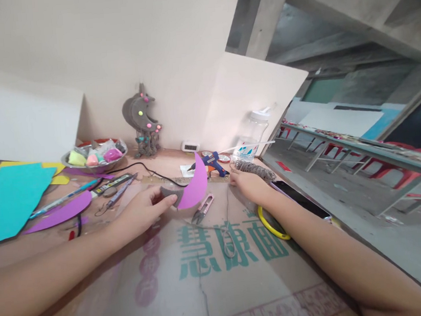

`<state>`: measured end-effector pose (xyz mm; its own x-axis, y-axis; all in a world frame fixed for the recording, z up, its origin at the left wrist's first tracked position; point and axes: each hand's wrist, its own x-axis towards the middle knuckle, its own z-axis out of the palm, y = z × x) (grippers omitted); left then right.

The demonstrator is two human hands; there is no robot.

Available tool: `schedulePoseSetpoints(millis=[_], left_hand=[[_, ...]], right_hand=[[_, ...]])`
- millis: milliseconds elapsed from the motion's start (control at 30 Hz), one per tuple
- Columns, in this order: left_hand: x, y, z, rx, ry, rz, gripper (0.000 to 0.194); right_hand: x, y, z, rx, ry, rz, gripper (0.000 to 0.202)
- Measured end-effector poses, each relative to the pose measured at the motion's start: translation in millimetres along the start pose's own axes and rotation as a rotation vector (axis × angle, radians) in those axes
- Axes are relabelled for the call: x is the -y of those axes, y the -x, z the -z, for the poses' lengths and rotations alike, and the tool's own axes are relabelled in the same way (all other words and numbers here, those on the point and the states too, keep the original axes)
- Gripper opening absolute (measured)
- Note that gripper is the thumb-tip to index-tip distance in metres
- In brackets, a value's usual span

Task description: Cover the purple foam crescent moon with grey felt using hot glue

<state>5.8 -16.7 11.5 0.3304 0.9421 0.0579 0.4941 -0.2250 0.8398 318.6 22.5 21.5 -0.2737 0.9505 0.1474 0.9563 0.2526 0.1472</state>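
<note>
So the person at the counter point(169, 157) has a purple paper crescent point(195, 183) in their left hand point(157, 203), thumb and fingers pinching the lower end, right where grey yarn wrapping point(173, 194) covers it. The crescent is up over the middle of the work area, tip pointing upward, just in front of a blue glue gun point(216, 165). Right hand point(247, 184) is over by the ball of grey yarn point(261, 170), fingers curled in. There's a thin strand point(227, 210) running down from near those fingertips into a loop on the printed sheet point(167, 299), but honestly I can't tell if they're actually gripping it. Little snips point(203, 209) are lying between the two hands, and a yellow ring point(271, 225) is sitting partly under the right forearm, with a phone point(300, 199) on the other side of the arm. Behind that there's a clear bottle point(250, 132) with a white lid. Pretty cute grey moon ornament point(140, 112) up against the pale board point(185, 81) too, dotted with colored balls. Over on the left: a metal bowl point(114, 166) full of colorful packets, plus teal paper point(15, 202) on top of yellow paper point(60, 180).
</note>
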Motion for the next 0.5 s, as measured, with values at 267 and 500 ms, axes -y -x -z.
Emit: schedulePoseSetpoints(millis=[267,500], left_hand=[[7,-4,-2.1,0.026,0.034,0.037,0.038],[7,-1,-1.5,0.049,0.079,0.035,0.038]], right_hand=[[-6,-4,35,-0.186,-0.333,-0.083,0.022],[1,16,85,-0.759,-0.563,-0.072,0.012]])
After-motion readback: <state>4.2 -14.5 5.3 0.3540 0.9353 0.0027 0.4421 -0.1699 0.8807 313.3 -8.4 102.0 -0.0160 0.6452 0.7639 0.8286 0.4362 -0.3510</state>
